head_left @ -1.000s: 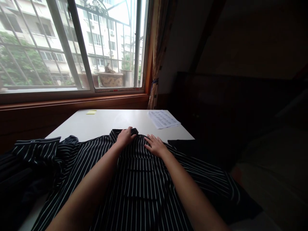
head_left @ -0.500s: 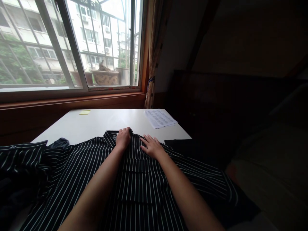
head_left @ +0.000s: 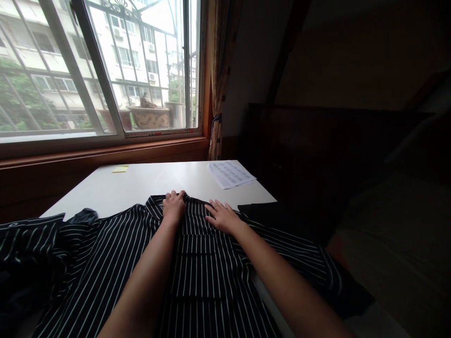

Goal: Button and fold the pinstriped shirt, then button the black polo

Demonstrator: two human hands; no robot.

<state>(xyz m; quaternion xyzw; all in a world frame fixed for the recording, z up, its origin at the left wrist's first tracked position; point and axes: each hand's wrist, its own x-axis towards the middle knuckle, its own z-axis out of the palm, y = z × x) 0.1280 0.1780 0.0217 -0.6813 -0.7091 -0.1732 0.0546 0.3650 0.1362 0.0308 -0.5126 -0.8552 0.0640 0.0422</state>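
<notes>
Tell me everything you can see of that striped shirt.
The striped shirt, dark with thin pale stripes and apparently woven cloth, lies spread over the white table, its collar towards the window. It has what looks like a chest pocket. The sleeve on the left is bunched; the one on the right stretches outward. The left hand grips the collar, and the right hand rests flat near the shoulder. The lower hem is out of view.
</notes>
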